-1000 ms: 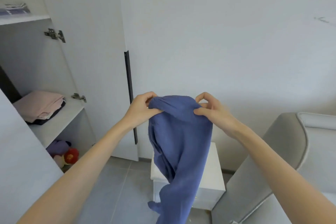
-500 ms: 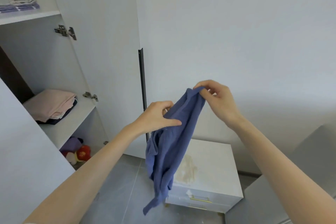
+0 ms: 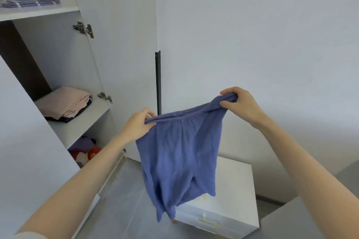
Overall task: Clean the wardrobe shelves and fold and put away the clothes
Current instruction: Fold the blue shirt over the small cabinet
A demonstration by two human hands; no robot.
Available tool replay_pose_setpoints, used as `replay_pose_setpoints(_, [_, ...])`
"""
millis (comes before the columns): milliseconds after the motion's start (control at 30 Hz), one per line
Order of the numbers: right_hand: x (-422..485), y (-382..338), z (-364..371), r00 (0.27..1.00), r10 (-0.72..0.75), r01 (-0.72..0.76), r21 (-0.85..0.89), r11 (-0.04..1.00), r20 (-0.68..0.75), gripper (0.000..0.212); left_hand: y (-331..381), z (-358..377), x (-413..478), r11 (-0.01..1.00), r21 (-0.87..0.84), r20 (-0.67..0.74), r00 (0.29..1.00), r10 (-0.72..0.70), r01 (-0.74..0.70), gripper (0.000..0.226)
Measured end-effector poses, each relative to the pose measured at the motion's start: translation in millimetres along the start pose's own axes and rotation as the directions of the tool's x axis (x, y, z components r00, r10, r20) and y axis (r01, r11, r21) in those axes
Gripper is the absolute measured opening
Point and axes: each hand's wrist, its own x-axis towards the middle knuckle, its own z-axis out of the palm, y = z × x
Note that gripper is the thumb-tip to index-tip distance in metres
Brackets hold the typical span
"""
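One view only, head-worn and wide-angle. It looks forward and somewhat down from the person's standpoint, facing a pale wall (image 3: 272, 35) square ahead. Both forearms (image 3: 77, 190) enter from the bottom edge. The left hand (image 3: 138, 126) and right hand (image 3: 242, 103) grip a blue garment (image 3: 180, 151) at centre frame, near the lens. Open wardrobe shelves (image 3: 81, 124) occupy the left margin, a white bedside cabinet (image 3: 237, 180) the lower centre-right. Upright edges at left slant.

- The hands, left hand (image 3: 138, 124) and right hand (image 3: 240, 103), have drawn apart toward mid-frame left and right.
- The blue shorts (image 3: 180, 163), bunched before, now hang spread open by the waistband.
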Motion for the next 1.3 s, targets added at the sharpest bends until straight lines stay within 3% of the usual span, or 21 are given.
replay_pose_setpoints(100, [5, 8, -4, 0.999, -0.013, 0.017, -0.098, 0.995, 0.039, 0.008, 5, -26, 9, 0.997, 0.072, -0.069, 0.998, -0.005, 0.010, 0.012])
replay_pose_setpoints(200, [15, 9, -7, 0.999, -0.041, 0.041, -0.062, 0.997, 0.005, 0.039, 16, -59, 14, 0.992, 0.121, -0.156, 0.987, 0.043, -0.024, 0.010])
replay_pose_setpoints(267, [22, -5, -8, 0.994, -0.107, 0.107, 0.029, 0.994, 0.001, 0.040, 30, -88, 13, 0.997, 0.068, -0.272, 0.961, 0.052, -0.034, 0.005])
replay_pose_setpoints(333, [35, -25, -6, 0.982, -0.186, 0.186, 0.094, 0.978, -0.016, 0.034, 51, -118, 9, 0.996, 0.009, -0.481, 0.873, 0.082, -0.088, 0.008])
replay_pose_setpoints(400, [47, -51, 0, 0.961, -0.265, 0.275, 0.174, 0.945, -0.080, 0.031, 77, -145, -2, 0.983, 0.067, -0.671, 0.722, 0.171, -0.171, 0.017])
replay_pose_setpoints(500, [60, -84, 23, 0.930, -0.310, 0.360, 0.327, 0.873, -0.198, 0.029, 103, -165, -25, 0.961, 0.130, -0.813, 0.528, 0.244, -0.245, 0.025])
replay_pose_setpoints(567, [65, -94, 49, 0.933, -0.297, 0.355, 0.387, 0.851, -0.204, 0.027, 94, -165, -41, 0.973, 0.093, -0.857, 0.480, 0.186, -0.211, 0.025])
replay_pose_setpoints(633, [72, -93, 82, 0.955, -0.294, 0.288, 0.310, 0.906, -0.030, 0.023, 64, -161, -59, 0.997, 0.051, -0.844, 0.531, 0.074, -0.059, 0.022])
replay_pose_setpoints(700, [73, -89, 112, 0.932, -0.243, 0.210, 0.145, 0.967, 0.268, 0.020, 23, -159, -79, 0.978, 0.080, -0.729, 0.681, -0.074, 0.191, 0.018])
replay_pose_setpoints(767, [70, -91, 137, 0.908, -0.229, 0.196, 0.127, 0.972, 0.351, 0.022, -8, -158, -103, 0.932, 0.081, -0.634, 0.740, -0.225, 0.353, 0.018])
replay_pose_setpoints(833, [64, -104, 155, 0.914, -0.289, 0.241, 0.192, 0.951, 0.285, 0.022, -23, -162, -127, 0.912, -0.065, -0.653, 0.673, -0.346, 0.405, 0.019])
replay_pose_setpoints(933, [57, -134, 176, 0.901, -0.374, 0.357, 0.116, 0.927, 0.221, 0.027, -23, -181, -148, 0.877, -0.274, -0.697, 0.546, -0.464, 0.395, 0.015])
replay_pose_setpoints(1067, [52, -170, 199, 0.905, -0.394, 0.349, 0.248, 0.904, 0.162, 0.030, -21, -211, -168, 0.845, -0.332, -0.563, 0.630, -0.535, 0.420, 0.016])
replay_pose_setpoints(1167, [48, -194, 217, 0.911, -0.368, 0.305, 0.298, 0.904, 0.184, 0.031, -26, -226, -181, 0.790, -0.463, -0.518, 0.601, -0.609, 0.402, 0.031])
replay_pose_setpoints(1300, [39, -213, 245, 0.915, -0.229, 0.121, 0.316, 0.941, 0.333, 0.026, -35, -241, -197, 0.713, -0.643, -0.484, 0.572, -0.662, 0.281, 0.024])
